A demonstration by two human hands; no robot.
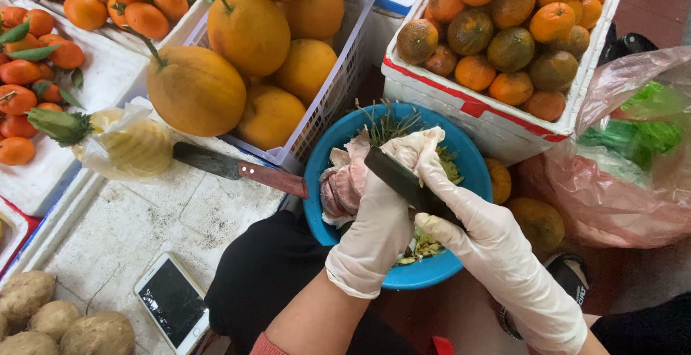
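Both hands wear thin white disposable gloves and meet over a round blue plastic basin [461, 155]. The left hand [381, 215] is curled around a pale pink-and-white peeled fruit [344, 186], its fingers wrapped over the top of it and pressing it against the palm. The right hand [481, 238] is closed around the handle of a dark-bladed peeling knife [403, 177], whose blade slants up and leftward across the left hand's fingers, touching or just above the fruit; the exact contact is hidden by the glove.

Beneath the hands, inside the basin, lie green-yellow peel scraps [425, 246] and some thin green stalks [389, 121] at the far rim. Just left of the left hand, a long knife with a reddish-brown handle [237, 169] lies flat on a white foam board [144, 218], its handle end touching the basin's rim. Further left of that knife sits a peeled pineapple in a clear plastic bag [126, 143]. Beyond the hands, up and left, a white plastic mesh basket [335, 89] holds large yellow-orange pomelos [248, 31]. Beyond and to the right of the hands, a white foam box with red tape [497, 121] is filled with green-orange tangerines [511, 46]. Right of the right hand lies a pink plastic bag [612, 197]. Near the person's left elbow, a smartphone with a dark screen [173, 303] lies on the board, with brown potatoes [65, 322] further left.
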